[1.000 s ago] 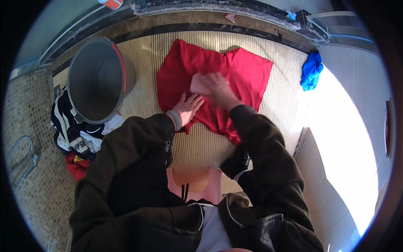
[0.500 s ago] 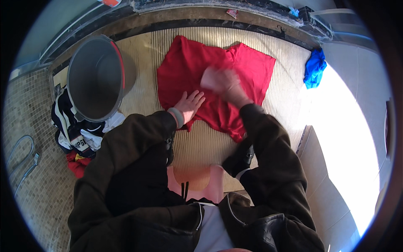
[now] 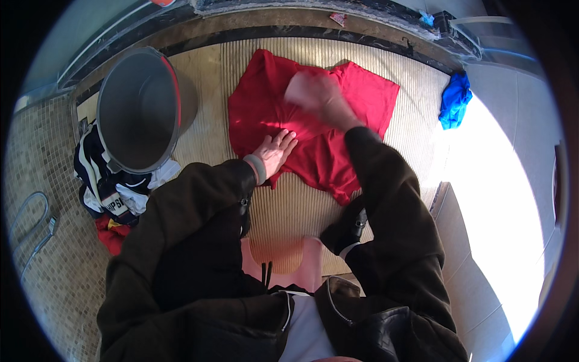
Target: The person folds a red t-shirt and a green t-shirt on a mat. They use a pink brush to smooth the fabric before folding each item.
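A red garment (image 3: 371, 102) lies spread and creased on a ribbed, cream-coloured surface (image 3: 416, 120). My left hand (image 3: 274, 152) rests flat on its near left part, fingers stretched out. Over the middle of the cloth, my right hand (image 3: 325, 99) is smeared by motion. It grips a pale pinkish block (image 3: 300, 90), too blurred to name more exactly. Whether the block presses on the cloth I cannot tell.
A grey bucket (image 3: 139, 114) with a red-marked rim stands at the left beside a heap of mixed clothes (image 3: 111, 187). Blue cloth (image 3: 455, 99) lies at the right edge. A shower hose (image 3: 45, 232) is at far left; a pink stool (image 3: 310, 265) is beneath me.
My right hand has moved the pale block a little farther away over the red garment. The left hand stays flat in nearly the same place.
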Demonstrator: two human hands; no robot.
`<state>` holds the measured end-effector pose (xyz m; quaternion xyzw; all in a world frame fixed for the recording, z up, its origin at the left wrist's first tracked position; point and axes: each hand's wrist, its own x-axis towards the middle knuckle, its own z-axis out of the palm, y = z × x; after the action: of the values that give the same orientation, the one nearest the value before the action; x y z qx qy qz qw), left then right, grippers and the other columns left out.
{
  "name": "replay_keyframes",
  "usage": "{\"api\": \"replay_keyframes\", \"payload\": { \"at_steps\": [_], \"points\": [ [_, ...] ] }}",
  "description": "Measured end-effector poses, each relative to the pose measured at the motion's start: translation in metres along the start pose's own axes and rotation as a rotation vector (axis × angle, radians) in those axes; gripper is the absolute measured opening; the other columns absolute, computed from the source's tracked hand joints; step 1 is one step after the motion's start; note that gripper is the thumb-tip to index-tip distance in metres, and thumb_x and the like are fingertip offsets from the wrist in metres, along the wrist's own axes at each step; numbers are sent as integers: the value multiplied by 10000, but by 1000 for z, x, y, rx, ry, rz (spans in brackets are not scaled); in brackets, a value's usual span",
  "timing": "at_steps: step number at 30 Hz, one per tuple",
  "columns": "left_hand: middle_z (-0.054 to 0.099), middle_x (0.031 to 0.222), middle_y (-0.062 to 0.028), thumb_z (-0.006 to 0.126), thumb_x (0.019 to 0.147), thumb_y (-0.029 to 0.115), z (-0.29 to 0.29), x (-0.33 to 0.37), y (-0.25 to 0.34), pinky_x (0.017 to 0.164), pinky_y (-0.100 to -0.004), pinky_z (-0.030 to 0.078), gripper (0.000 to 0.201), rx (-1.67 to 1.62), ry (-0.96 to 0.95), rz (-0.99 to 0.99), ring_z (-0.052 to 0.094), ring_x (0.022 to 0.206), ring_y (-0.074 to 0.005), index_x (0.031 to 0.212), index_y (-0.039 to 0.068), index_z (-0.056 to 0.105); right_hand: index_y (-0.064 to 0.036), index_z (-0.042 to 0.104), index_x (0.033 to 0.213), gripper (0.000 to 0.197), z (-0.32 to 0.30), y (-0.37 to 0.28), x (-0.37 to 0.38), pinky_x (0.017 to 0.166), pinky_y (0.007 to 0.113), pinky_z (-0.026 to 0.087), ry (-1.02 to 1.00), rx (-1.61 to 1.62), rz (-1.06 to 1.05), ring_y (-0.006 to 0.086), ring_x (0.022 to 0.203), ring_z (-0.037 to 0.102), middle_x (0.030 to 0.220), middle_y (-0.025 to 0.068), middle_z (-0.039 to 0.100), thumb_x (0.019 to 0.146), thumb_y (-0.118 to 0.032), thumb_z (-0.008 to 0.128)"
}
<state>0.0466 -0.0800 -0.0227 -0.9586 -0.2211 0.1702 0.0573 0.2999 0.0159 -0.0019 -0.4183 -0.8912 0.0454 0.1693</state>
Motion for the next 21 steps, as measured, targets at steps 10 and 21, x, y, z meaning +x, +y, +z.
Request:
{"api": "replay_keyframes", "payload": {
  "at_steps": [10, 21],
  "points": [
    [456, 1412, -142, 552, 878, 273, -48, 11, -25, 1042, -483, 359, 566, -405, -134, 94, 459, 1258, -273, 1380, 27, 462, -133, 454, 1386, 704, 4, -35, 5, 873, 535, 457, -277, 213, 384, 348, 1110, 490, 1147, 140, 543, 733, -215, 706],
    [438, 1457, -174, 432, 921, 214, -62, 10, -24, 1047, -506, 378, 542, -56, -184, 229, 384, 1356, -316, 1409, -22, 434, -79, 422, 1411, 762, -25, 0, 13, 858, 498, 432, -2, 75, 739, 355, 1093, 454, 1204, 157, 473, 748, -241, 759]
  ]
}}
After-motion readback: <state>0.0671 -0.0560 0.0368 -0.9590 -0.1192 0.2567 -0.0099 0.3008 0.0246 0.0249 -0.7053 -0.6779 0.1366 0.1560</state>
